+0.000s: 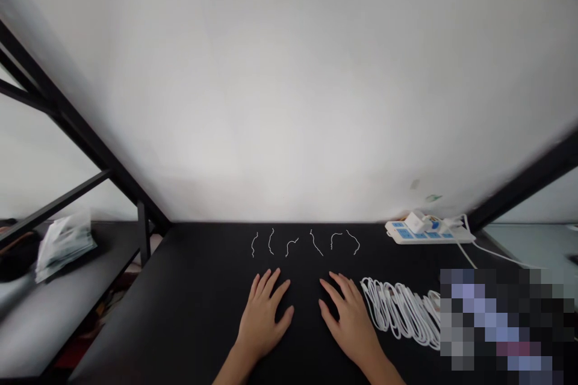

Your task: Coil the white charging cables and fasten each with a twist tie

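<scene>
White wire pieces (271,242) in row beyond left hand (264,319), right hand (347,319); both flat on black table (203,313), fingers (271,283) spread apart

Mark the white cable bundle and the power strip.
white cable bundle (397,310): head view, middle of the looped coils.
power strip (409,234): head view, blue socket panel near its left end.

Black table (194,271), white cables (397,310), power strip (419,234)
</scene>
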A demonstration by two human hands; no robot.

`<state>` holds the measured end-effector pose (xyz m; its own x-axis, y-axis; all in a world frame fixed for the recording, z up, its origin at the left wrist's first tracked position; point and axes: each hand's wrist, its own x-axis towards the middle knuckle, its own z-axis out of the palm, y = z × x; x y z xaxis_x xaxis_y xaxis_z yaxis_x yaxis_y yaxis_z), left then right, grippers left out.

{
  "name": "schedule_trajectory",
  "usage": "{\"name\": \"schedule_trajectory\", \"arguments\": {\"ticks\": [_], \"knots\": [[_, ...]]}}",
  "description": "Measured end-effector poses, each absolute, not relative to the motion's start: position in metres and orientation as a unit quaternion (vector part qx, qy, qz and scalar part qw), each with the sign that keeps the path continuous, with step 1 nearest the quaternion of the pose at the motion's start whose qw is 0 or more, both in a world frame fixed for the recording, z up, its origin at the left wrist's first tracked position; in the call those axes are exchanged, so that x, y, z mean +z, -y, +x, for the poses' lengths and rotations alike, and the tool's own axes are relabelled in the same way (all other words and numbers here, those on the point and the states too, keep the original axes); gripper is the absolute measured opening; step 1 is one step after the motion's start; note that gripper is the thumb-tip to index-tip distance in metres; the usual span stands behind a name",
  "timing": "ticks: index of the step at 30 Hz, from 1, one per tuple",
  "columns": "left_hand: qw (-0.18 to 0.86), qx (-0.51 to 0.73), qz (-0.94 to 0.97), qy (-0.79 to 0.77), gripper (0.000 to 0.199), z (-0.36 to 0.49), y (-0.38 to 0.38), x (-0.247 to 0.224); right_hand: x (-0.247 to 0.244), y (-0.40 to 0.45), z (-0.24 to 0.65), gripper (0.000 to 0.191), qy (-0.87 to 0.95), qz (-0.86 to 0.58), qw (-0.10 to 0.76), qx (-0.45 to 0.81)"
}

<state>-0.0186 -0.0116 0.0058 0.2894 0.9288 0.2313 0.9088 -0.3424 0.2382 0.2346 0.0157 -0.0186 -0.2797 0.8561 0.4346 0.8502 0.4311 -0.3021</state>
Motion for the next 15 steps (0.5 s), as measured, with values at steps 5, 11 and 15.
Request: {"name": "schedule_trajectory", "arguments": {"ticks": [5,11,15], "knots": [[0.035,0.163,0.802,-0.573,0.054,-0.0188,0.0112,0.0057,-0.0196,-0.0158,0.2351,0.04,0.802,-0.529,0.276,0.011],[0.04,0.174,0.801,-0.571,0.054,-0.0188,0.0116,0.0071,-0.0215,-0.017,0.2349,0.04,0.803,-0.528,0.276,0.015],[0.041,0.179,0.799,-0.572,0.053,-0.0185,0.0117,0.0069,-0.0186,-0.016,0.2345,0.04,0.8,-0.533,0.274,0.016]]}}
